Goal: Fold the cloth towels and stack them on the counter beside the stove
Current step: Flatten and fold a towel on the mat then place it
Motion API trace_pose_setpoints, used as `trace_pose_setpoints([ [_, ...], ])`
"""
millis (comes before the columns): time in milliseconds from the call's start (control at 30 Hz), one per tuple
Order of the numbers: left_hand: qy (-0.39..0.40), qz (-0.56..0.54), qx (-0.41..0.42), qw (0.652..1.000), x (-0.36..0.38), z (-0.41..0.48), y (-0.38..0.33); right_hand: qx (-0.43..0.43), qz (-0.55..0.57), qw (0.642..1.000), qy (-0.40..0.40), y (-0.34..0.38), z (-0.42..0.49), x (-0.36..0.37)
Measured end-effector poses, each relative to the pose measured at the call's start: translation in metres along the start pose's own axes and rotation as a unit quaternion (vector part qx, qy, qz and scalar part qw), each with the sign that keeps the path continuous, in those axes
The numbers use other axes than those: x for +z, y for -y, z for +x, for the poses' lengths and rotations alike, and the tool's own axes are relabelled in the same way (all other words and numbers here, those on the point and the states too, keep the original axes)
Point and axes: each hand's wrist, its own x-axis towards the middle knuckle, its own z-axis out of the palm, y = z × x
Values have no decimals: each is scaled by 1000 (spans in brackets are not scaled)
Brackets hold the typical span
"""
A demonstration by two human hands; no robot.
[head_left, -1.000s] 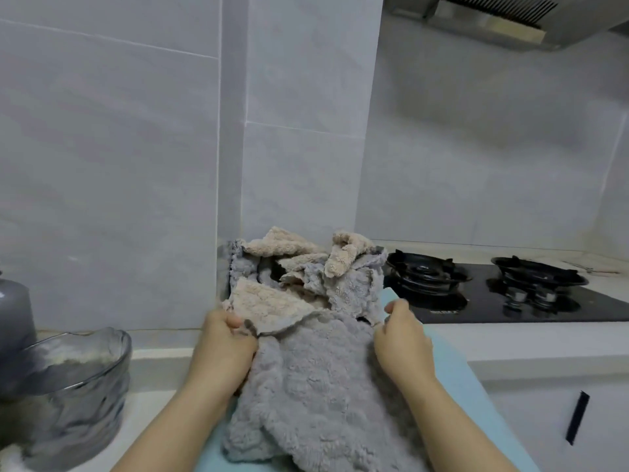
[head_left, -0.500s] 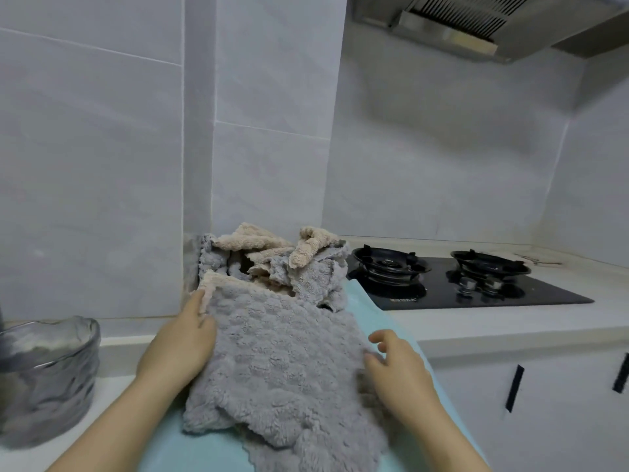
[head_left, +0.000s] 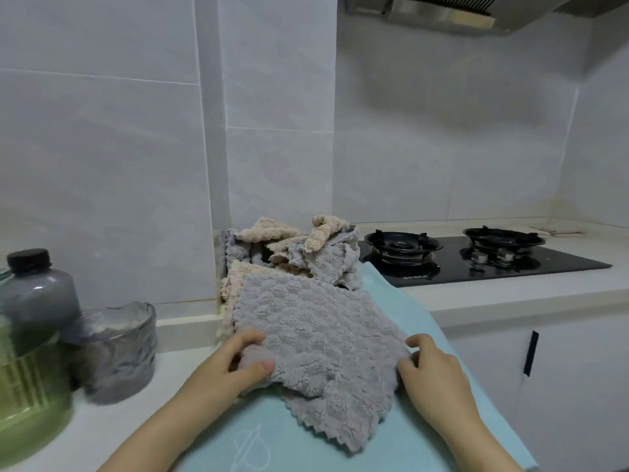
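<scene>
I see the counter [head_left: 510, 298] with a teal mat [head_left: 391, 447] left of the stove [head_left: 476, 260]. On the mat lies the grey towel [head_left: 316, 335]; my left hand [head_left: 231, 366] pinches its near-left corner, my right hand [head_left: 432, 369] grips its right edge. Since half a second ago both hands slid nearer along it. The pile [head_left: 292, 253] sits behind. Left of the mat, a glass bowl [head_left: 112, 349] holds something pale; the bottle [head_left: 37, 298] looks dark.

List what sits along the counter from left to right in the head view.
Green bottle → grey bottle → glass bowl → left hand → grey towel → right hand → left burner → right burner.
</scene>
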Motion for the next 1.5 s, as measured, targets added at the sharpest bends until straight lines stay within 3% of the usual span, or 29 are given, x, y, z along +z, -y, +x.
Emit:
trace_pose_setpoints([
  [67,29,34,27,999,1,0,0,-3,23,1000,11,2,-1,-2],
  [167,-29,61,56,996,0,5,5,-41,28,997,53,5,-2,-7],
  [300,-123,-63,58,989,1,10,-1,-93,17,988,121,6,-2,-6],
  [467,-168,-178,98,965,-1,11,-9,-62,272,960,21,-4,1,-3],
  [600,-170,-134,91,972,-4,13,-2,-38,381,924,-15,-5,0,-6],
  [733,-106,-159,29,981,-8,9,-1,-44,282,958,-39,-2,0,-5],
  [867,-115,34,-11,993,-8,-1,7,-33,118,992,-24,1,0,0],
  [967,-128,130,14,983,1,-15,0,-15,187,982,-17,4,-6,-8],
  [1067,-87,66,16,994,-1,-31,0,-28,243,969,26,0,-20,-20],
  [1233,3,-8,-3,1000,-19,-49,0,-132,231,949,166,-9,-44,-32],
  [1300,-5,-14,-25,1000,-25,-47,-2,-106,295,935,165,-6,-45,-37],
  [1400,-33,-20,-49,998,-31,-46,-2,-21,397,913,95,-7,-39,-41],
  [1500,-31,95,-10,995,-31,-54,1,1,352,931,91,-11,-38,-39],
])
